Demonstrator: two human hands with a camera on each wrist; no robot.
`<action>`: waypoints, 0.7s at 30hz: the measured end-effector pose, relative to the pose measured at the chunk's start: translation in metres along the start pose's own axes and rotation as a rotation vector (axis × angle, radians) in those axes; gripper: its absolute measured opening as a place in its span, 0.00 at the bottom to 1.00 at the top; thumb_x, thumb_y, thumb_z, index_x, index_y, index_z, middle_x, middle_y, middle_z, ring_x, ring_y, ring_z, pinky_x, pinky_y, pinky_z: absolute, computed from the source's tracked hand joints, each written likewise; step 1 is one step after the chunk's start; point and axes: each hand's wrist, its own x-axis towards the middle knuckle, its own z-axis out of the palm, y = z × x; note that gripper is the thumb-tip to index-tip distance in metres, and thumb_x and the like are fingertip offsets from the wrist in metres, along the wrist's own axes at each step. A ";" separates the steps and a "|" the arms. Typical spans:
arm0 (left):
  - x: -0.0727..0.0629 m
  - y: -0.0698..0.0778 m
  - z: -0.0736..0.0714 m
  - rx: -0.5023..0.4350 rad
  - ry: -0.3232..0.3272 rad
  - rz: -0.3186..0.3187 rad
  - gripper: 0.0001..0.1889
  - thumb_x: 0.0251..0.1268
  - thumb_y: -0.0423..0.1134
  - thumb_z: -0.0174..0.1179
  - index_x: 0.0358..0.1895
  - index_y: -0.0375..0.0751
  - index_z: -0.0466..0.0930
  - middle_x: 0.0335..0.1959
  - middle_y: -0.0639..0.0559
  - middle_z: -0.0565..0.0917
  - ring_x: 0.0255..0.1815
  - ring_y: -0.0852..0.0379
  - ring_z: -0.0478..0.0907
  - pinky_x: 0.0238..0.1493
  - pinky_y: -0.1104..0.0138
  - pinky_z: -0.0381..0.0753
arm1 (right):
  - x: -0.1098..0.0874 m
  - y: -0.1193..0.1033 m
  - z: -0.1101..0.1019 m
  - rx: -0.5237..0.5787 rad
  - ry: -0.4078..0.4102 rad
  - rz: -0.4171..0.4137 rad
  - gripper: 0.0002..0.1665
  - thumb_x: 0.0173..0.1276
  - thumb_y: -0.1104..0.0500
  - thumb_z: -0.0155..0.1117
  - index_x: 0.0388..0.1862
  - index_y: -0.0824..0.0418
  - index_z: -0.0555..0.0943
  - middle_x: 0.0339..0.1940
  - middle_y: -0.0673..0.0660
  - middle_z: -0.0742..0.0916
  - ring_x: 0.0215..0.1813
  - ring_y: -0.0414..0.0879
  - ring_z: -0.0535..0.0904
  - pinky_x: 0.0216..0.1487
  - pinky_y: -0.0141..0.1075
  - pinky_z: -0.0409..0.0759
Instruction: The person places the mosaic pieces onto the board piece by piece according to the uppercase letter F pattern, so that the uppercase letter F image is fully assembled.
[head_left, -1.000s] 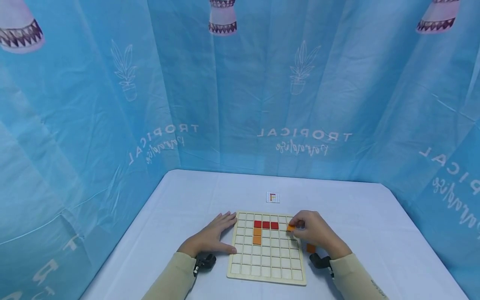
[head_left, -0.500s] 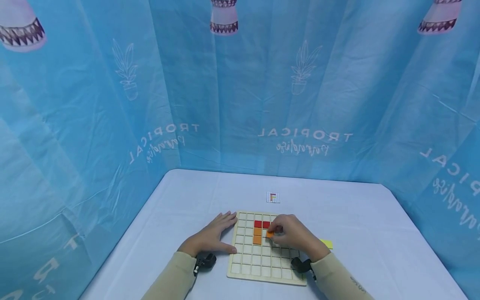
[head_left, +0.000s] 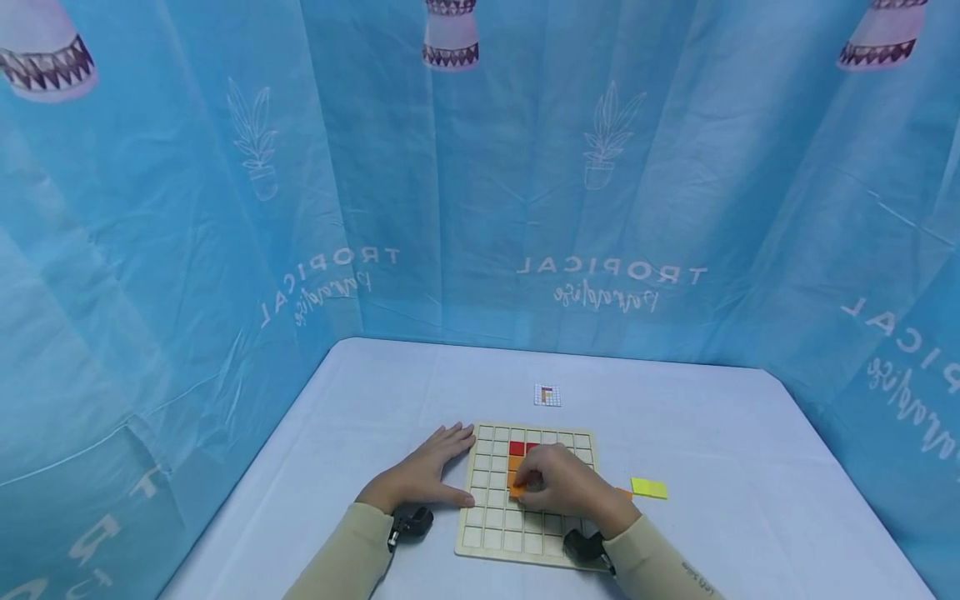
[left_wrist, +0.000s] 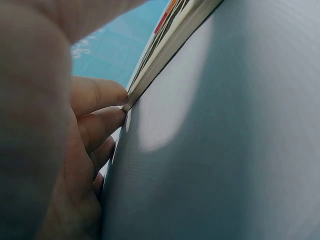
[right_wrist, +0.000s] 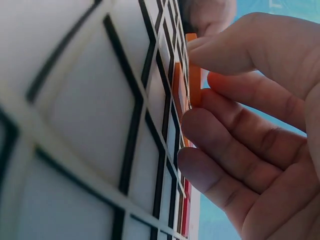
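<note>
A pale wooden grid board (head_left: 495,540) lies on the white table. My left hand (head_left: 423,469) rests along its left edge, fingers extended, fingertips touching the rim (left_wrist: 150,75). Above the board my right hand (head_left: 558,485) pinches an orange square tile (right_wrist: 194,70) between thumb and fingers. That tile is just below the orange tiles (head_left: 516,455) in the board's column. Red tiles (head_left: 517,448) form a row at the top of that column; my right hand partly hides the row.
A small printed pattern card (head_left: 547,395) lies beyond the board. Right of the board are a yellow piece (head_left: 648,488) and an orange tile (head_left: 623,493), partly hidden by the right wrist. A blue printed curtain (head_left: 480,208) surrounds the table.
My right hand has carried the orange tile leftward from the board's right edge to the column of orange tiles. The yellow piece has come into view. My left hand has stayed still.
</note>
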 end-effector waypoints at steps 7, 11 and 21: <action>0.000 0.000 0.000 -0.013 -0.001 -0.003 0.61 0.50 0.75 0.72 0.83 0.42 0.61 0.85 0.54 0.55 0.86 0.51 0.42 0.83 0.49 0.42 | 0.001 -0.004 0.005 -0.049 -0.012 -0.036 0.08 0.63 0.62 0.81 0.39 0.52 0.92 0.36 0.36 0.86 0.38 0.32 0.79 0.45 0.30 0.83; 0.000 0.000 0.001 -0.014 -0.001 -0.004 0.61 0.50 0.75 0.72 0.83 0.43 0.61 0.85 0.54 0.55 0.86 0.51 0.42 0.83 0.49 0.42 | 0.000 -0.005 0.007 -0.041 -0.006 -0.029 0.09 0.62 0.63 0.81 0.40 0.52 0.92 0.37 0.36 0.86 0.39 0.32 0.80 0.46 0.30 0.83; 0.000 0.000 0.001 -0.006 0.009 -0.001 0.61 0.51 0.74 0.73 0.83 0.42 0.62 0.85 0.53 0.55 0.86 0.50 0.42 0.83 0.50 0.42 | 0.000 -0.006 0.009 -0.064 0.004 -0.010 0.08 0.63 0.59 0.83 0.39 0.51 0.92 0.36 0.36 0.86 0.38 0.33 0.79 0.44 0.28 0.83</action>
